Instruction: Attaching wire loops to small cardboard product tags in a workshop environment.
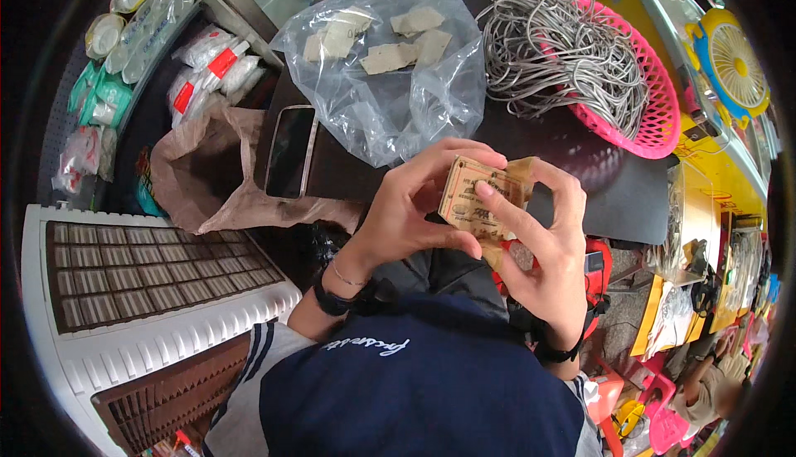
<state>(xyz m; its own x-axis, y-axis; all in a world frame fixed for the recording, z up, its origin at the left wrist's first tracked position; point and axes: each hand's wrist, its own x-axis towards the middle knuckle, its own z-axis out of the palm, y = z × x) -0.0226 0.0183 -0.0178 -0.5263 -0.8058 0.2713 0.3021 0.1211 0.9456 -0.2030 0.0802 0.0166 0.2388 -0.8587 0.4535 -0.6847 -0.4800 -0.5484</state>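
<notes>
Between my two hands is a small yellowish cardboard box [474, 200] with dark print, held over the near edge of the table. My left hand [394, 208] grips its left side, fingers over the top and thumb along the bottom. My right hand [551, 246] curls round the right side, one finger pressed on the printed face. A piece of brown paper or tape [521, 170] stands out at the box's right side; I cannot tell which. Beyond my hands lies a clear plastic bag [381, 121] with several torn cardboard pieces [390, 58].
A pink basket [663, 117] heaped with grey cord [564, 51] stands at the far right of the dark table [613, 200]. Left of the bag lie a phone [290, 152] and a brown cloth bag [199, 159]. A white air cooler [166, 324] stands at my left.
</notes>
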